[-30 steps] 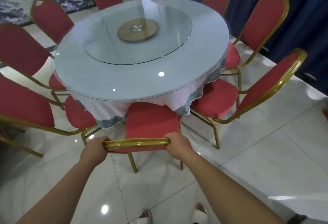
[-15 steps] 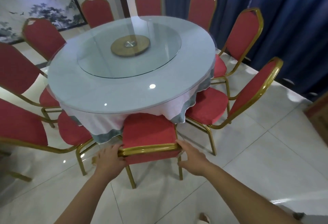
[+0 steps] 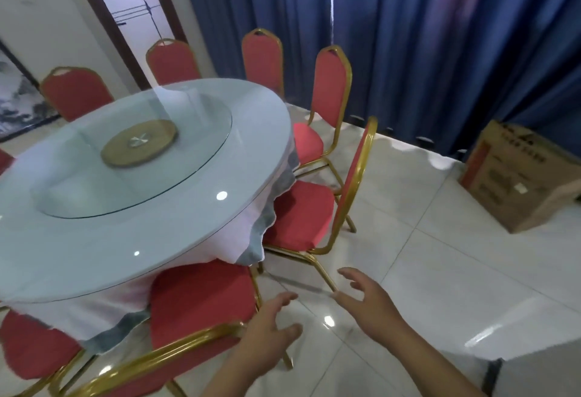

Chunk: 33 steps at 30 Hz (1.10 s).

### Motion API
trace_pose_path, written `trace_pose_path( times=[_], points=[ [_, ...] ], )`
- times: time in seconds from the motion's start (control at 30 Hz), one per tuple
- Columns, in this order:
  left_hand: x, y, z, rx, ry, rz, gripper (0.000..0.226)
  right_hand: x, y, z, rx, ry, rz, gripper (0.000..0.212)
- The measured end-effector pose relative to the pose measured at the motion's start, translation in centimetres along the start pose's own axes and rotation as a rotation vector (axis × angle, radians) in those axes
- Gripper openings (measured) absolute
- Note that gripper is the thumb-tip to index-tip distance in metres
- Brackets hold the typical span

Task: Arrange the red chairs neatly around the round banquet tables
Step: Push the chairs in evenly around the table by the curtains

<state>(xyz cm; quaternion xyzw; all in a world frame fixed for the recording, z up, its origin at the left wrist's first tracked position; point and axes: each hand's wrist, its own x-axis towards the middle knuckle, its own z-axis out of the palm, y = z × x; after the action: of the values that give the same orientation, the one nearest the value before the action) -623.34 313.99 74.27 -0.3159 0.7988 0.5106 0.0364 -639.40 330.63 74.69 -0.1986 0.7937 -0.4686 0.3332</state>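
Red chairs with gold metal frames ring the round banquet table (image 3: pixel 132 239), which fills the left half of the view. The nearest red chair (image 3: pixel 195 308) sits at about 6 o'clock of the table, its seat tucked under the hanging tablecloth (image 3: pixel 251 239) and its gold backrest rail low in the frame. The next chair (image 3: pixel 301 214) stands at roughly 4 o'clock, seat partly under the cloth, back seen edge-on and leaning away from the table. Another chair (image 3: pixel 330 88) is at about 3 o'clock, and three more backs (image 3: pixel 262 60) (image 3: pixel 171 61) (image 3: pixel 75 91) rise behind the far rim from 2 round to 11 o'clock. A further red seat (image 3: pixel 34 343) shows at 8 o'clock, at the lower left edge.

The left hand (image 3: pixel 267 337) is released, fingers spread, just beside the right end of the nearest chair's rail; whether it touches the rail cannot be told. The right hand (image 3: pixel 367 296) hangs free above the floor tiles (image 3: pixel 440 270) with loosely spread fingers, grasping nothing, near the front leg of the 4 o'clock chair.

On the table a glass turntable (image 3: pixel 135 157) rests on a round wooden base (image 3: pixel 138 141). Blue curtains (image 3: pixel 408 34) hang at 1 to 3 o'clock, and a cardboard box (image 3: pixel 518 176) stands on the floor at the right.
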Motion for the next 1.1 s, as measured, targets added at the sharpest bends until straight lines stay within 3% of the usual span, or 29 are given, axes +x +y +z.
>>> trace_pose_path(
  times=[0.23,0.4,0.6,0.73,0.87,1.0,1.1],
  points=[
    [7.0,4.5,3.9,0.036,-0.093,-0.038,0.053,3.6,1.9,-5.9,0.105,0.06,0.047,0.039],
    [15.3,8.9,5.4,0.024,-0.07,-0.037,0.057,8.5,2.7,-10.0,0.104,0.068,0.051,0.046],
    [27.9,16.8,6.6,-0.074,0.01,-0.067,0.085,18.2,0.5,-18.3,-0.004,0.074,0.053,0.046],
    [34.6,21.7,7.1,-0.119,-0.02,-0.04,0.067,25.5,-3.5,-23.8,-0.128,0.013,-0.023,0.05],
    [39.5,24.7,8.1,0.058,0.015,-0.043,0.067,31.4,-6.7,-28.0,-0.207,-0.055,-0.187,0.038],
    [41.6,25.7,8.7,0.234,0.119,-0.159,0.051,36.3,-6.6,-29.8,-0.272,-0.164,-0.268,0.056],
    [42.4,25.7,9.1,0.211,0.146,-0.263,0.036,39.5,-6.2,-30.2,-0.313,-0.317,-0.284,0.066]
  ],
)
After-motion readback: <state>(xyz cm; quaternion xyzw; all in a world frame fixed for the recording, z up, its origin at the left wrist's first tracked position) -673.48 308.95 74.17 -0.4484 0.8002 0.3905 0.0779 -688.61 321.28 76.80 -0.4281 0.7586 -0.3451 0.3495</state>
